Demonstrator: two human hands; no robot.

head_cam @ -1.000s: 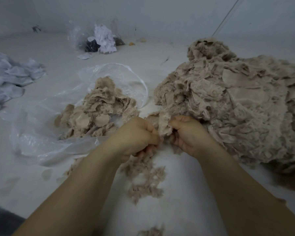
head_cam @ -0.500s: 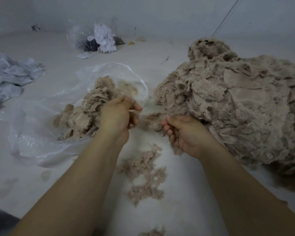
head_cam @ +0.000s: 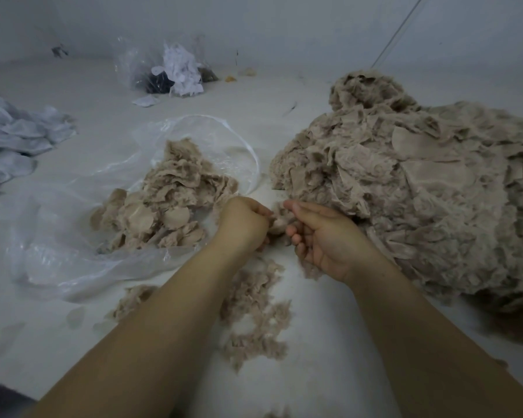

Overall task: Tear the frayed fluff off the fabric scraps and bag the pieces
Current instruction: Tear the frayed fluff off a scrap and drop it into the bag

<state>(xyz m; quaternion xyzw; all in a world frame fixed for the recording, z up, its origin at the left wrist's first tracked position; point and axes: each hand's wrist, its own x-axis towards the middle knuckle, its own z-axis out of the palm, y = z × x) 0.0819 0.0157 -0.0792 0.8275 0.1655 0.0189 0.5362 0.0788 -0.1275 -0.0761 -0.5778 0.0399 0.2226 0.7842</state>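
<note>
Between the clear plastic bag (head_cam: 73, 236) of trimmed pieces (head_cam: 163, 206) and the big scrap heap (head_cam: 420, 200), a beige fabric scrap (head_cam: 280, 221) sits pinched by both hands: left hand (head_cam: 243, 223) fisted on its left edge, right hand (head_cam: 323, 236) with fingers curled round it. Torn fluff (head_cam: 254, 312) lies on the worktop (head_cam: 329, 372) just below.

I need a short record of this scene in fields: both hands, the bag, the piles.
left hand: curled, gripping the scrap
right hand: palm up, holding the scrap
plastic bag: open, left of the hands, holds beige pieces
large pile: beige scraps, on the right
torn fluff: on the surface between the forearms
</note>
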